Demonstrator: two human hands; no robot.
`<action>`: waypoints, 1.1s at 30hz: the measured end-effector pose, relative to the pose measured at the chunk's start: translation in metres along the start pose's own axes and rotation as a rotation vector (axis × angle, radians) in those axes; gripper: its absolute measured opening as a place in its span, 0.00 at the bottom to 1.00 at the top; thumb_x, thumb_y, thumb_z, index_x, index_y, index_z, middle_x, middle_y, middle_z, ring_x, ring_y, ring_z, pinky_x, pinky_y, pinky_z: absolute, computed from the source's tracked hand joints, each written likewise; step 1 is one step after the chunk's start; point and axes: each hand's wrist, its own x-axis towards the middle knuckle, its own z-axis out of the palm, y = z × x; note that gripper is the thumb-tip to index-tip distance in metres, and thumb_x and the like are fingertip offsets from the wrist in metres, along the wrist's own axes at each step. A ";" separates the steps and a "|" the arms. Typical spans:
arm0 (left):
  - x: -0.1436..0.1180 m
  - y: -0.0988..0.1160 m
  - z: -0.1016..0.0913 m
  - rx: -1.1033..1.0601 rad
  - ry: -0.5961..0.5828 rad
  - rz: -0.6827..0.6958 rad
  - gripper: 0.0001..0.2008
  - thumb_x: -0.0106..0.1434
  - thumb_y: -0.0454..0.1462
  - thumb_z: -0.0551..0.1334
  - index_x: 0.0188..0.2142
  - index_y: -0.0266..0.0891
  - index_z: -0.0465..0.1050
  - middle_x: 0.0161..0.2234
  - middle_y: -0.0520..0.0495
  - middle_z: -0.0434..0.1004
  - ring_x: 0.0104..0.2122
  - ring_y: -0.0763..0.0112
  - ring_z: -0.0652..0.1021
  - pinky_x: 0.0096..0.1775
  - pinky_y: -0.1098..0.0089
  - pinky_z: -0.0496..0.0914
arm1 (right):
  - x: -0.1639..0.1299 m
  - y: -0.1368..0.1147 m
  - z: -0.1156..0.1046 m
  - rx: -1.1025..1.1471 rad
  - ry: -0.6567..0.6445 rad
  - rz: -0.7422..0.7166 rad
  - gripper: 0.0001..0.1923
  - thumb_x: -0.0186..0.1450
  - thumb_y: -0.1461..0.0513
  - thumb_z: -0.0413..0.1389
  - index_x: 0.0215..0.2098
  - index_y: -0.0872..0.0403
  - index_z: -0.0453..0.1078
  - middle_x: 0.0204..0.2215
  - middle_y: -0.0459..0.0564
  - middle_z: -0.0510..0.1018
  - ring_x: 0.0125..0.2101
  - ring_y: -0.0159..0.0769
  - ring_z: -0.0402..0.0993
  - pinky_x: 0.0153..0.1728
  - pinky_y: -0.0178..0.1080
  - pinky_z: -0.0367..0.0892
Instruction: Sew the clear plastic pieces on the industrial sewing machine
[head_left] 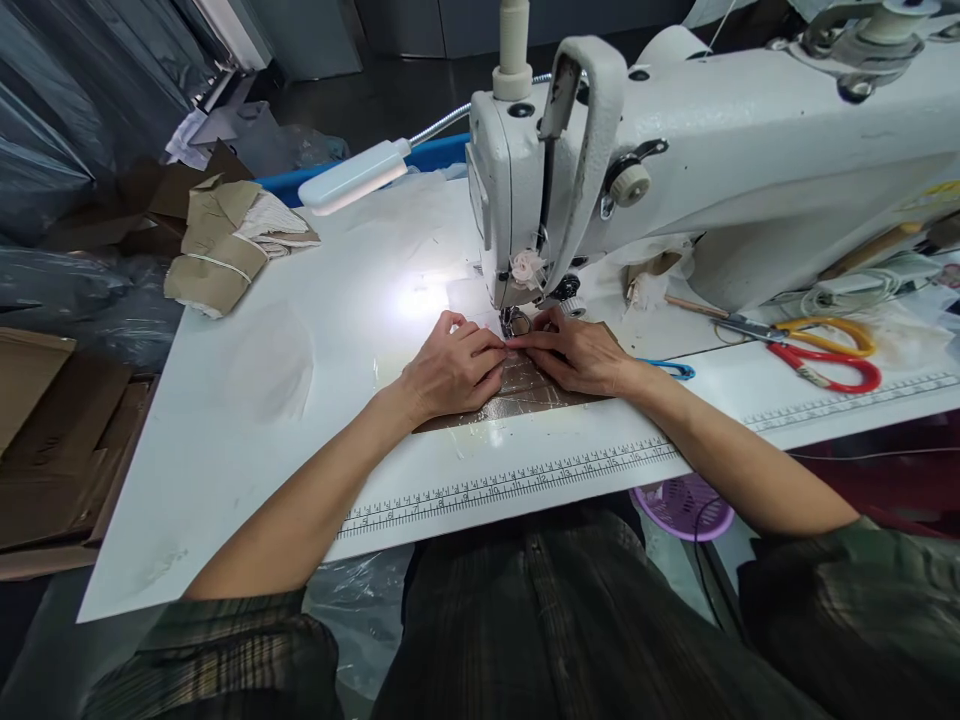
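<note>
Brown woven fabric piece point(517, 392) lies flat on the white table point(247, 400) in the head view, dead centre, its top edge right under the needle area point(514, 322) of the white sewing machine point(675, 170). Left hand point(450, 368) sits on the fabric's left part, palm down, fingers curled together and pressed onto the cloth, fingertips pointing toward 3 o'clock at the needle. Right hand point(581, 355) rests on the fabric's right part, fingers held together and flat, tips pointing toward 9 o'clock; the two hands' fingertips nearly meet just below the presser foot. Whether either hand pinches a fold, cannot tell: fingertips too small. Bright spot from the white lamp head point(352, 176) on a gooseneck falls on the table at 11 o'clock of the hands. Printed ruler strip point(510, 482) runs along the table's near edge at 6 o'clock of the fabric. Blue-handled snips point(675, 370) lie just beside the right wrist at 3 o'clock. Red-handled scissors point(832, 370) and yellow-handled scissors point(817, 328) lie farther out at 3 o'clock, near each other. Folded tan cloth bundle point(217, 250) sits at the table's far left, 10 o'clock, well apart from the hands. Purple basket point(682, 505) shows under the table at 5 o'clock. Cardboard sheets point(52, 440) stack at 9 o'clock off the table.
</note>
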 end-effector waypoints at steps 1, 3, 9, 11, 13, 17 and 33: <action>0.000 0.000 0.000 0.011 -0.003 0.005 0.12 0.65 0.36 0.55 0.39 0.39 0.78 0.41 0.45 0.81 0.33 0.66 0.75 0.45 0.56 0.63 | -0.001 0.001 0.000 0.002 -0.002 -0.009 0.18 0.72 0.56 0.46 0.57 0.40 0.70 0.48 0.52 0.68 0.39 0.37 0.70 0.29 0.35 0.59; -0.001 0.001 0.000 0.026 -0.001 0.006 0.12 0.65 0.36 0.55 0.38 0.39 0.78 0.41 0.45 0.80 0.33 0.66 0.75 0.45 0.56 0.63 | -0.002 0.003 0.000 -0.013 -0.012 -0.022 0.18 0.72 0.55 0.46 0.57 0.39 0.70 0.49 0.52 0.68 0.39 0.37 0.70 0.29 0.36 0.59; -0.001 0.003 -0.003 0.032 -0.016 -0.028 0.13 0.65 0.39 0.55 0.39 0.39 0.78 0.41 0.45 0.80 0.33 0.65 0.74 0.45 0.55 0.63 | 0.000 -0.003 -0.001 -0.119 -0.034 -0.026 0.19 0.72 0.56 0.45 0.57 0.42 0.70 0.49 0.55 0.68 0.37 0.39 0.70 0.28 0.37 0.59; -0.001 0.004 -0.004 0.032 -0.025 -0.029 0.13 0.65 0.39 0.55 0.39 0.39 0.78 0.41 0.45 0.80 0.34 0.65 0.74 0.46 0.55 0.63 | 0.001 -0.005 -0.001 -0.144 -0.037 -0.024 0.19 0.72 0.57 0.45 0.57 0.43 0.70 0.48 0.55 0.68 0.36 0.39 0.70 0.28 0.37 0.59; -0.001 0.004 -0.004 0.041 -0.032 -0.030 0.13 0.66 0.39 0.55 0.40 0.38 0.77 0.43 0.44 0.79 0.35 0.65 0.75 0.47 0.54 0.63 | 0.002 -0.007 -0.001 -0.165 -0.036 -0.025 0.20 0.72 0.57 0.45 0.58 0.45 0.69 0.48 0.56 0.69 0.35 0.39 0.70 0.29 0.37 0.60; -0.002 0.005 -0.005 0.083 -0.056 -0.033 0.14 0.66 0.40 0.54 0.41 0.36 0.76 0.44 0.43 0.78 0.37 0.62 0.75 0.48 0.53 0.64 | 0.000 -0.009 0.000 -0.167 -0.011 -0.064 0.21 0.73 0.57 0.43 0.58 0.49 0.69 0.45 0.59 0.70 0.37 0.42 0.69 0.30 0.39 0.62; -0.001 0.000 -0.005 0.089 -0.150 -0.091 0.20 0.67 0.45 0.54 0.49 0.33 0.70 0.51 0.37 0.72 0.43 0.55 0.73 0.42 0.55 0.64 | 0.003 -0.017 -0.001 -0.095 0.058 -0.081 0.20 0.71 0.60 0.44 0.54 0.55 0.71 0.42 0.60 0.73 0.35 0.43 0.70 0.30 0.40 0.65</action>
